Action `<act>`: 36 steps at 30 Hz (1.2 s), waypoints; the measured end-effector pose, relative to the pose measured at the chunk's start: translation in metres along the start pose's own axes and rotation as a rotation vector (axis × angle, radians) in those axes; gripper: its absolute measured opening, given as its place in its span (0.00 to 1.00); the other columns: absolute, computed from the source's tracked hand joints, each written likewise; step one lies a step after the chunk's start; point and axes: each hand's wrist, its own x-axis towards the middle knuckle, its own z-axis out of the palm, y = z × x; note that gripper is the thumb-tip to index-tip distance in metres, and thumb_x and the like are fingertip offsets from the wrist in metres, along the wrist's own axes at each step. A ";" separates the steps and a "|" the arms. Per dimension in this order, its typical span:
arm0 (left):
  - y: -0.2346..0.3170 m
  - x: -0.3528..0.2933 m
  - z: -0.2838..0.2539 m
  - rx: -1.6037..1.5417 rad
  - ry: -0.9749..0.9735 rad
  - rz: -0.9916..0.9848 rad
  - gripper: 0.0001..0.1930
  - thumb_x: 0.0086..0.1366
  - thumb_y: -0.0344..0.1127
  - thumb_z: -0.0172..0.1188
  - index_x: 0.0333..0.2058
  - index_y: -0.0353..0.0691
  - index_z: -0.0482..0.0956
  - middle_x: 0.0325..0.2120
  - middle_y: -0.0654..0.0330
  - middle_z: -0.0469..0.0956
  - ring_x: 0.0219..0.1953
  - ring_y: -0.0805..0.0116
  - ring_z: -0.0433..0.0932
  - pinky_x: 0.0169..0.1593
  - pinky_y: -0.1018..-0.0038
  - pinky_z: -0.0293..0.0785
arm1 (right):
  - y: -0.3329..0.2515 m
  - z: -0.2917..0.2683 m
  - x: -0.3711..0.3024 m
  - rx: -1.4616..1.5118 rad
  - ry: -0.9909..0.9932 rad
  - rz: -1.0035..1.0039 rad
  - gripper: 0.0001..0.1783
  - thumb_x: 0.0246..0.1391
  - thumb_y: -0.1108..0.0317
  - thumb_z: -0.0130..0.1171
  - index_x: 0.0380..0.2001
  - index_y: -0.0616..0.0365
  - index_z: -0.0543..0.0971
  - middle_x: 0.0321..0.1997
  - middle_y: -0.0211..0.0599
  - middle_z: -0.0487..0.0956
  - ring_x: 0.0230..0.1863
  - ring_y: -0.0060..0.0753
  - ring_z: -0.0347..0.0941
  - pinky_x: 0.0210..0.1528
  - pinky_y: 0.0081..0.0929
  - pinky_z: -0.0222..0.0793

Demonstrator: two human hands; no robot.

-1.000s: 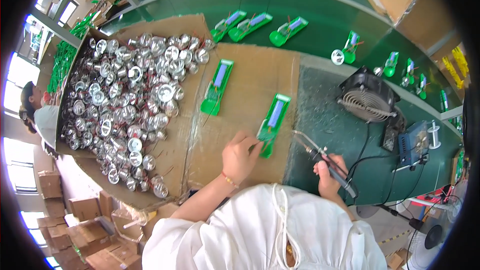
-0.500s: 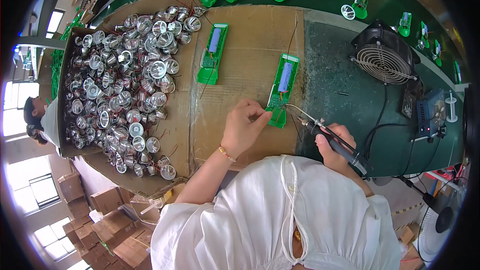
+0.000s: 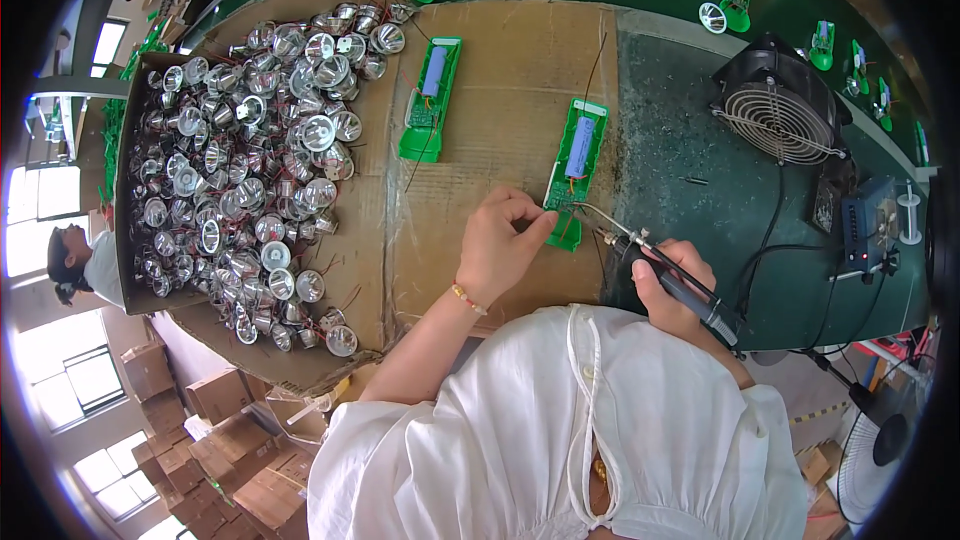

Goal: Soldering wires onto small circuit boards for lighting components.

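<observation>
From my end I see one green case (image 3: 583, 185) being worked on, lying on the cardboard sheet (image 3: 490, 90) toward its right edge, closer to the near edge of the counter (image 3: 665, 130) than to the far one. The blue battery (image 3: 580, 147) is already in, and the circuit board (image 3: 562, 198) sits below it, so I judge this piece to be partway along, with the soldering in hand. No silver lamp cup is joined to it; the cups (image 3: 275, 256) lie heaped in the carton at the left. A second green case (image 3: 422, 145), nearer the sheet's left edge, likewise has its battery but no cup, so it looks unfinished too. The case in work has its long axis running from near edge to far edge, the battery end pointing away and leaning slightly right, the plain green end toward the wearer. The left hand (image 3: 500, 245) has thumb and forefinger drawn together at the board's left side; I cannot tell whether a wire is pinched there. The right hand (image 3: 672, 310) is wrapped around the soldering iron (image 3: 692, 301), its tip at the board.
</observation>
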 end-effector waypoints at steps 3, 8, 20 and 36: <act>0.000 0.000 0.001 -0.024 0.017 0.007 0.07 0.52 0.32 0.62 0.23 0.33 0.79 0.26 0.57 0.73 0.25 0.68 0.72 0.29 0.76 0.68 | 0.004 0.006 -0.006 0.058 0.071 0.053 0.09 0.47 0.72 0.61 0.29 0.64 0.73 0.21 0.34 0.75 0.19 0.17 0.68 0.22 0.17 0.65; 0.000 0.000 0.000 -0.041 0.018 -0.013 0.07 0.52 0.32 0.62 0.23 0.33 0.79 0.26 0.57 0.73 0.24 0.68 0.72 0.28 0.76 0.68 | 0.004 0.004 -0.008 0.123 0.136 0.081 0.10 0.47 0.70 0.62 0.29 0.64 0.73 0.22 0.34 0.76 0.20 0.17 0.69 0.24 0.17 0.65; -0.002 0.000 -0.001 0.005 0.012 0.046 0.08 0.52 0.33 0.61 0.21 0.33 0.78 0.25 0.57 0.72 0.24 0.67 0.72 0.29 0.75 0.68 | 0.013 0.012 -0.005 0.140 0.112 0.117 0.10 0.47 0.70 0.61 0.29 0.64 0.73 0.23 0.34 0.76 0.22 0.17 0.69 0.25 0.17 0.64; 0.003 0.002 -0.003 -0.046 -0.008 -0.029 0.09 0.53 0.34 0.60 0.21 0.34 0.77 0.24 0.57 0.72 0.25 0.66 0.72 0.29 0.74 0.67 | 0.011 0.004 -0.007 0.303 0.214 0.113 0.09 0.48 0.74 0.59 0.32 0.66 0.71 0.24 0.37 0.74 0.22 0.22 0.72 0.26 0.19 0.70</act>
